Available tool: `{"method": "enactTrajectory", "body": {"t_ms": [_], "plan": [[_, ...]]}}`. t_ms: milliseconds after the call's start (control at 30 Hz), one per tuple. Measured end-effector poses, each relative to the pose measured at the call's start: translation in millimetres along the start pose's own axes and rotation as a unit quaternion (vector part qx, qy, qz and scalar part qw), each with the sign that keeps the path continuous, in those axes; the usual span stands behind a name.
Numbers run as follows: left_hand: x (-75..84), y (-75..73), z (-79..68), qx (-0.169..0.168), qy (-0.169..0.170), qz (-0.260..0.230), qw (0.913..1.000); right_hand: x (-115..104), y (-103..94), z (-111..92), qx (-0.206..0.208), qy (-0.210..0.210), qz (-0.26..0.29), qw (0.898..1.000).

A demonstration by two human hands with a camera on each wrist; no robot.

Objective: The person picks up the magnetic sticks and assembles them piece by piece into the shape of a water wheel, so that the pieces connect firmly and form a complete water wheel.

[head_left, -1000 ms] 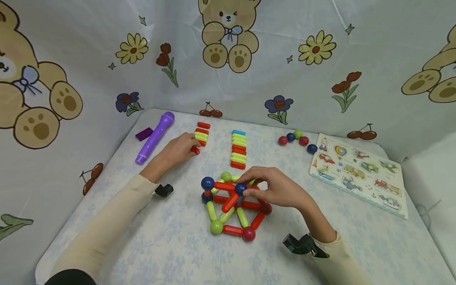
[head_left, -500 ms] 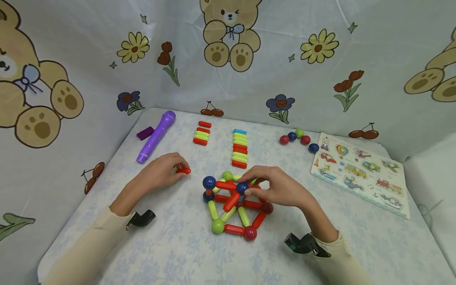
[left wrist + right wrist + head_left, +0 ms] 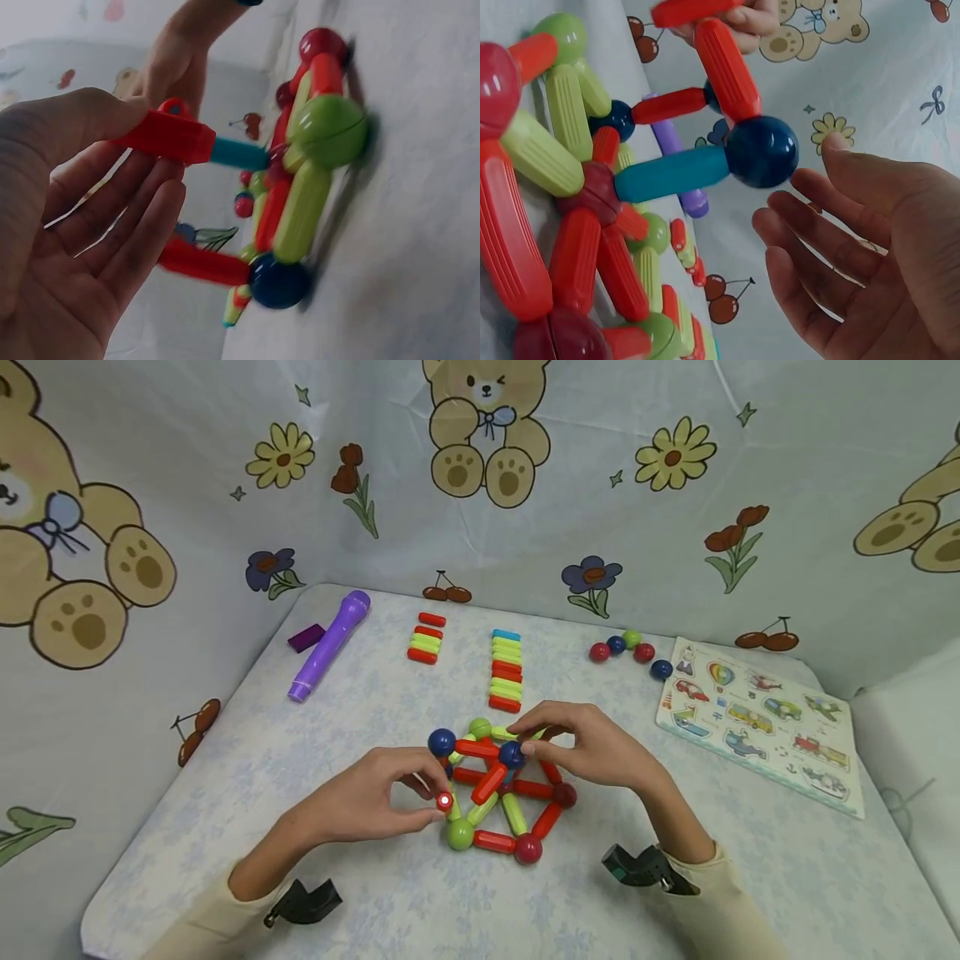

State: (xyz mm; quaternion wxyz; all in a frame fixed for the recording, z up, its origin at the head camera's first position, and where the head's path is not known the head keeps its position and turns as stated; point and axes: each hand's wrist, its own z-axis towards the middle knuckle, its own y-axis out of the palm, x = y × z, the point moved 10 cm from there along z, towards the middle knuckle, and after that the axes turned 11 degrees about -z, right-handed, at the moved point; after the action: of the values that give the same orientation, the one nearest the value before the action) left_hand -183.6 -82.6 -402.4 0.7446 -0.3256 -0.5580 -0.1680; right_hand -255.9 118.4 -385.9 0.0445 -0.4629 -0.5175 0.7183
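Observation:
My left hand (image 3: pixel 378 795) pinches a red magnetic stick (image 3: pixel 169 136) between thumb and fingers, beside the left side of a ball-and-stick structure. Its round end faces the camera in the head view. The structure has green and red sticks joined by balls, with a green ball (image 3: pixel 461 834) and a red ball (image 3: pixel 528 848) at the front. A blue ball (image 3: pixel 763 151) tops a teal stick (image 3: pixel 673 174) rising from the middle. My right hand (image 3: pixel 592 747) is beside that ball, with thumb and fingers spread and a small gap visible in the right wrist view.
Behind the structure lie a row of coloured sticks (image 3: pixel 506 669) and a smaller stick group (image 3: pixel 426 642). A purple microphone-shaped toy (image 3: pixel 330 646) and dark purple block (image 3: pixel 306 637) lie left. Several loose balls (image 3: pixel 617 645) and a picture board (image 3: pixel 757 727) are at right.
My left hand has brought the red stick from the small group at the back left toward the structure. The right hand has eased slightly off the top blue ball.

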Motion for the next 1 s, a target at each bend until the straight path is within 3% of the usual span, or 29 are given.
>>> {"method": "enactTrajectory", "body": {"t_ms": [133,233,400,533,700,833,1000], "plan": [[-9.2,20.6,5.1,-0.018,-0.009,-0.021,0.9996,13,-18.7,-2,0.056,0.014,-0.022,0.998],[-15.8,28.3,5.5,-0.021,-0.008,-0.032,0.9992,29,-40.1,-6,0.119,0.049,-0.048,0.991],[-23.4,33.1,5.7,-0.02,-0.007,-0.041,0.999,73,-78.2,-26,0.221,0.138,-0.096,0.961],[-26.7,34.1,5.4,-0.019,-0.016,-0.044,0.9987,118,-106.1,-46,0.267,0.205,-0.13,0.933],[-25.8,32.7,2.9,-0.015,-0.021,-0.038,0.999,170,-127.5,-60,0.268,0.254,-0.176,0.913],[-18.0,27.4,0.2,-0.013,-0.005,-0.021,0.9997,208,-126.5,-61,0.223,0.293,-0.202,0.908],[3.6,7.2,-1.8,0.01,0.043,0.017,0.9989,241,-116.5,-62,0.177,0.34,-0.178,0.906]]}}
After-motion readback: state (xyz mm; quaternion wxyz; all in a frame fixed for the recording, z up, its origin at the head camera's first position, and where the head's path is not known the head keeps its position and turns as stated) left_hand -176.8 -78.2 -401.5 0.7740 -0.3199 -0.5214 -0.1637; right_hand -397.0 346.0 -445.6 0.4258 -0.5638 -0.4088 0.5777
